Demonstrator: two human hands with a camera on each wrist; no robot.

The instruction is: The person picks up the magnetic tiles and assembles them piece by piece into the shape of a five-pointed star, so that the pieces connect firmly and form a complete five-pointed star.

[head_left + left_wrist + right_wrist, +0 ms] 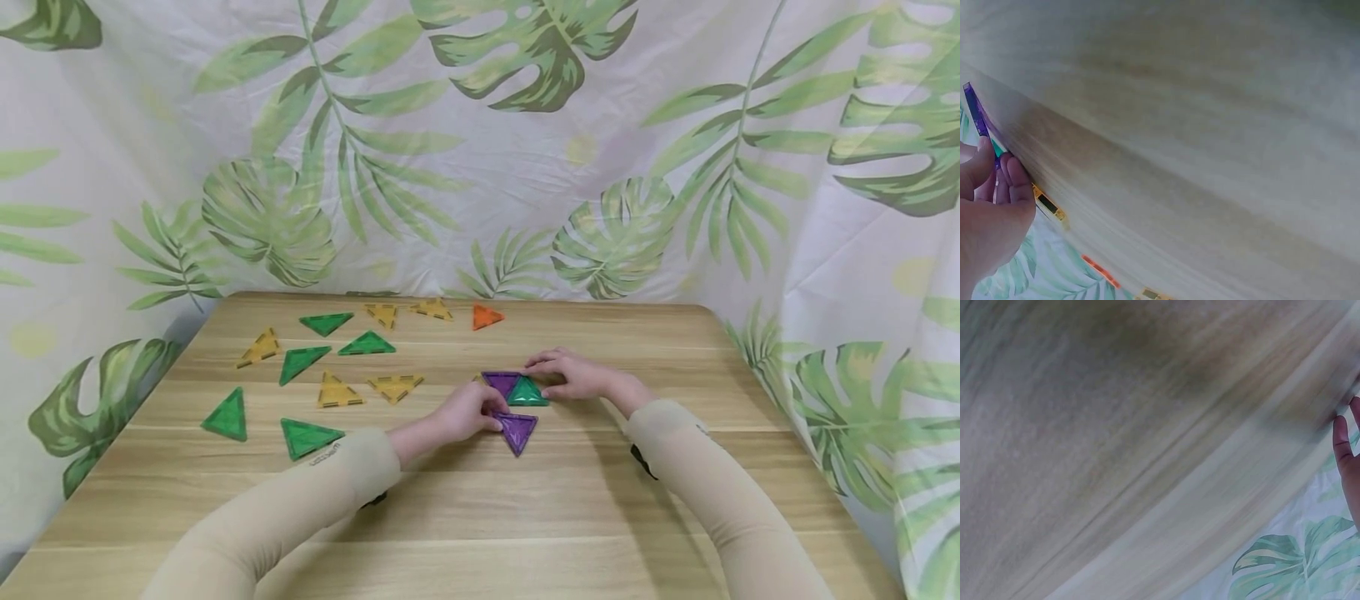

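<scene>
My left hand pinches a translucent purple triangle tile by its upper left corner, its tip pointing toward me. In the left wrist view the thumb and fingers grip that tile, which is tilted up from the table. Just beyond it, another purple triangle tile lies side by side with a teal-green triangle tile. A yellow piece peeks out at their left, mostly hidden by the left hand. My right hand touches the teal-green tile's right side, fingers loosely extended.
Several green triangle tiles and yellow triangle tiles lie scattered over the left half of the wooden table. One orange triangle tile lies near the back edge. A leaf-patterned cloth hangs behind the table.
</scene>
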